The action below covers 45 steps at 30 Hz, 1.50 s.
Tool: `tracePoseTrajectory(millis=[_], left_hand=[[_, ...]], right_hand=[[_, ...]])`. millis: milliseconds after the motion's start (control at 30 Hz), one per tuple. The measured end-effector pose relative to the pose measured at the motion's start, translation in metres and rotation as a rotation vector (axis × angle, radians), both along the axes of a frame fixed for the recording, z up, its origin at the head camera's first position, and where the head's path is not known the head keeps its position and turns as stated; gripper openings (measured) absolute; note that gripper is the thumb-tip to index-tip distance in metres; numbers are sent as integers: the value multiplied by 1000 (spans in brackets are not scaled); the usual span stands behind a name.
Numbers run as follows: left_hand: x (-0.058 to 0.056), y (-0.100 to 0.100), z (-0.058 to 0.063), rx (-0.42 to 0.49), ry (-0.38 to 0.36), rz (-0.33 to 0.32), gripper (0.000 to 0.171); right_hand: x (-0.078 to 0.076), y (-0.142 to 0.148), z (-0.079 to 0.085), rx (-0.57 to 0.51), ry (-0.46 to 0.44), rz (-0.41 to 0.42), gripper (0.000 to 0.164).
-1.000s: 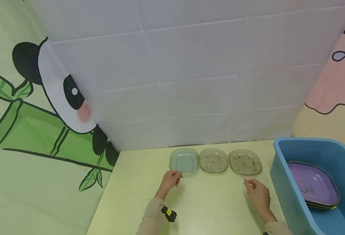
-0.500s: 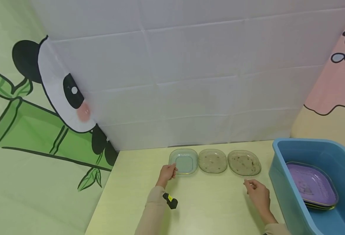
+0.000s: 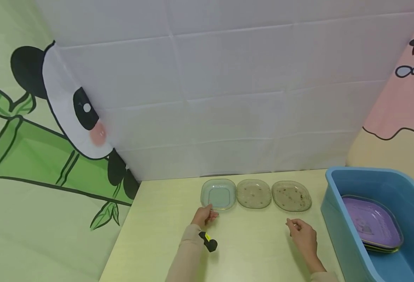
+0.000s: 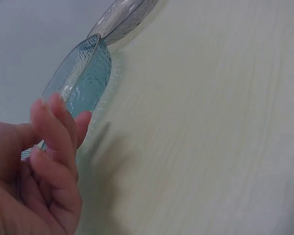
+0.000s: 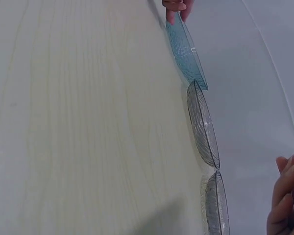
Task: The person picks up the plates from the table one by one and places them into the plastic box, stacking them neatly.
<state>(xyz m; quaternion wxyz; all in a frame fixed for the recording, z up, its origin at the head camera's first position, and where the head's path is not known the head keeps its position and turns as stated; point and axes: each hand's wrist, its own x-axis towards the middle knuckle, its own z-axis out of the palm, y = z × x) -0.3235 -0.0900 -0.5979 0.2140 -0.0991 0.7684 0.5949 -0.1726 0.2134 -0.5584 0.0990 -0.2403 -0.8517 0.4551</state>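
A pale blue glass plate (image 3: 219,194) lies at the left end of a row at the back of the table. My left hand (image 3: 205,216) pinches its near left corner, thumb over the rim and fingers at the outer side; in the left wrist view the hand (image 4: 44,166) hides part of the rim. Beside it lie a clear patterned glass plate (image 3: 254,194) and a darker speckled clear plate (image 3: 291,196). My right hand (image 3: 302,237) hovers in front of the speckled plate, fingers loosely curled and holding nothing.
A deep blue plastic tub (image 3: 344,239) stands at the right, with a purple plate (image 3: 372,221) on top of a stack inside. White cloth (image 3: 228,117) hangs behind the pale wooden table (image 3: 249,250). A black wrist camera (image 3: 209,242) sits on the left sleeve.
My left hand has come down onto the near left corner of the blue plate and taken hold of its rim. The right hand has shifted slightly left and toward me.
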Motion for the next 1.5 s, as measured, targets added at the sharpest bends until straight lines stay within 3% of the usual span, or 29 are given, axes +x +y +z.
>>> tracePoseTrajectory(millis=[200, 367, 667, 900, 1233, 1500], left_hand=[[7, 4, 8, 56, -15, 32, 48], [7, 4, 8, 77, -16, 24, 46], [8, 0, 10, 194, -5, 79, 40], [5, -7, 7, 105, 51, 73, 33], [7, -25, 40, -32, 124, -69, 37], [15, -35, 64, -38, 175, -298, 33]], right_hand=[[0, 2, -2, -1, -9, -9, 29], [0, 6, -4, -4, -9, 8, 33], [3, 10, -3, -11, -19, 38, 39], [6, 9, -4, 2, -15, 20, 33], [4, 11, -2, 3, -25, 47, 37], [2, 6, 3, -8, -20, 52, 33]])
